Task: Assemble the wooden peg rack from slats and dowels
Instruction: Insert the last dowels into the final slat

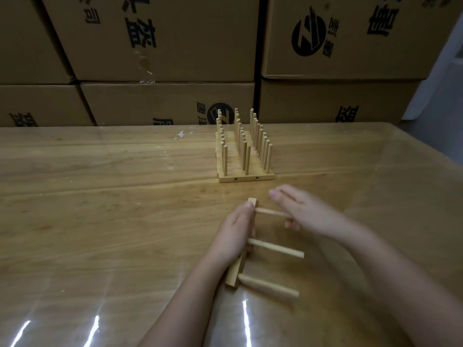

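At lower centre on the bench (100, 209), the left hand (234, 234) gripped the slat (233, 272), long axis running up the frame; its dowels (275, 247) pointed right, the right hand (308, 214) pinching the top dowel (270, 212).

Left hand (233, 235) curled gripping, right hand (308, 213) pinching, forearms converging

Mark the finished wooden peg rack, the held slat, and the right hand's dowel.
finished pale wooden peg rack (246, 178): head view, front base edge.
pale rectangular wooden slat (253, 201): head view, far end.
thin round wooden dowel (271, 212): head view, bare mid-shaft.
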